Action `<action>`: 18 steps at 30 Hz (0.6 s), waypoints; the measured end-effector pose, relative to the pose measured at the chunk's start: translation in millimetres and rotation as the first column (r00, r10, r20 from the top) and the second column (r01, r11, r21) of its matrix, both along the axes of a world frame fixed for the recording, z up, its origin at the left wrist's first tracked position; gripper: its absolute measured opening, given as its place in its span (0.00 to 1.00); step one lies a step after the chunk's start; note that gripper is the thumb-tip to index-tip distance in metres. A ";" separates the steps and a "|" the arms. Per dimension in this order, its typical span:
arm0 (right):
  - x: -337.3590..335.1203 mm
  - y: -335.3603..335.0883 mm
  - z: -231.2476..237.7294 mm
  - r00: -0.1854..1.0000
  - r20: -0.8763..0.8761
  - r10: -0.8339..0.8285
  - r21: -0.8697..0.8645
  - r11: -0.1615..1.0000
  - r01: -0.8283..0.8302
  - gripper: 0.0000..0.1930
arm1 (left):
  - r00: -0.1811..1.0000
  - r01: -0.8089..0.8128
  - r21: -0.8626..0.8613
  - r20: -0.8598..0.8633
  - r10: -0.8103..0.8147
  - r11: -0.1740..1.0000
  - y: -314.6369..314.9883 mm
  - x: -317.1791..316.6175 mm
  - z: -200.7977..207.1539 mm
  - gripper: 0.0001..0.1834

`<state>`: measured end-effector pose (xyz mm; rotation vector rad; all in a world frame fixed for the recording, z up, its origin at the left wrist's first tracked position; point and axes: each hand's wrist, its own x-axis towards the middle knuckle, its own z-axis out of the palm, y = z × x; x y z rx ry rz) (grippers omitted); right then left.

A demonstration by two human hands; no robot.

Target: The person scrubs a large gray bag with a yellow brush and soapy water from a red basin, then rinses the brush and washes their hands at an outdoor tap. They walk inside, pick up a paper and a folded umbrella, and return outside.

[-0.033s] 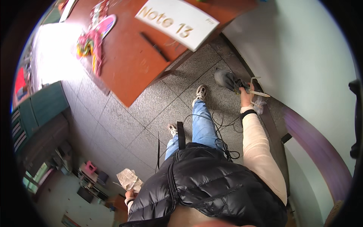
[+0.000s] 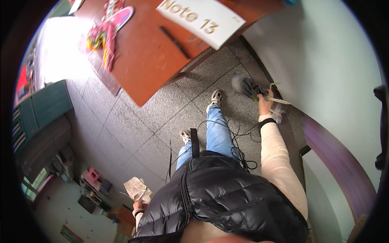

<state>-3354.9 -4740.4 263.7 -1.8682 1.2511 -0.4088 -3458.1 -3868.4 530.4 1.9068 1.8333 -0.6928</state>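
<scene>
Out to the right, my right hand [image 2: 265, 104] is closed around the gathered neck of a grey bag [image 2: 243, 85], which hangs in front of it above the floor. Pale strips [image 2: 279, 101] stick out past the fingers, and a scrap of clear plastic [image 2: 278, 113] shows by the wrist. Low on the left, my left hand [image 2: 139, 205] grips a crumpled, off-white cloth or paper [image 2: 137, 188]; which of the two I cannot tell. What else the fingers cover is hidden.
Ahead stands a reddish-brown table [image 2: 142, 69] bearing a white box [image 2: 204, 21], a black pen [image 2: 174, 42] and a pink and yellow bundle [image 2: 103, 40]. A pale wall [image 2: 336, 60] runs along the right. Green cabinets [image 2: 44, 105] stand left. A black cord [image 2: 243, 157] dangles by my leg.
The table and its things have shifted slightly right and up in the picture. My left hand appears a little higher with the crumpled piece. Both hands keep their hold.
</scene>
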 end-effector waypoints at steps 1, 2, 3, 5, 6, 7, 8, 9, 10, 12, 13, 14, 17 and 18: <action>-1.3 10.5 6.4 0.997 0.024 0.076 -0.026 0.997 -0.075 0.22 | 0.851 0.470 -0.027 -0.254 -0.461 0.882 14.5 -18.0 -9.6 0.12; -1.8 20.8 13.1 0.996 0.038 0.083 0.001 0.997 -0.083 0.23 | 0.896 0.404 -0.013 -0.193 -0.399 0.915 24.0 -41.3 -20.9 0.11; -2.5 28.5 21.5 0.989 0.033 0.144 -0.003 0.990 -0.144 0.23 | 0.932 0.341 -0.003 -0.128 -0.338 0.940 33.5 -61.6 -33.2 0.11; -2.4 46.0 40.3 0.969 0.052 0.241 -0.015 0.971 -0.241 0.24 | 0.997 0.067 -0.055 0.030 -0.065 0.996 51.1 -96.9 -64.9 0.06; -1.5 56.4 50.4 0.966 0.068 0.250 0.037 0.967 -0.253 0.24 | 0.982 -0.145 -0.128 0.099 0.158 0.981 60.3 -116.4 -79.1 0.05; 2.4 67.9 61.9 0.961 0.088 0.263 0.066 0.961 -0.269 0.23 | 0.964 -0.207 -0.174 0.131 0.231 0.963 69.9 -131.7 -90.3 0.04; 3.8 82.5 72.7 0.964 0.094 0.247 0.119 0.959 -0.257 0.22 | 0.938 -0.272 -0.216 0.160 0.309 0.938 78.8 -151.0 -102.6 0.04; 4.8 99.3 85.5 0.958 0.087 0.273 0.097 0.955 -0.281 0.21 | 0.903 -0.340 -0.254 0.182 0.390 0.906 88.7 -171.1 -113.1 0.03; 9.2 115.8 99.3 0.940 0.127 0.317 0.107 0.938 -0.331 0.22 | 0.857 -0.412 -0.292 0.198 0.476 0.863 94.9 -194.1 -121.0 0.03; 21.8 155.7 130.2 0.935 0.127 0.330 0.249 0.902 -0.352 0.23 | 0.788 -0.512 -0.259 0.238 0.568 0.819 104.8 -237.5 -134.6 0.02; 27.9 180.2 143.6 0.945 0.115 0.305 0.330 0.886 -0.326 0.23 | 0.738 -0.548 -0.272 0.288 0.611 0.791 107.7 -260.1 -134.2 0.04; 29.8 207.2 157.2 0.938 0.171 0.302 0.380 0.858 -0.345 0.23 | 0.709 -0.581 -0.272 0.294 0.641 0.767 111.3 -281.5 -136.4 0.05; 50.0 282.5 191.0 0.900 0.104 0.424 0.358 0.828 -0.431 0.21 | 0.668 -0.679 -0.220 0.209 0.714 0.700 117.8 -322.5 -127.9 0.09; 66.1 309.6 192.0 0.861 0.088 0.500 0.283 0.816 -0.503 0.20 | 0.627 -0.715 -0.216 0.224 0.746 0.665 119.2 -327.4 -125.1 0.10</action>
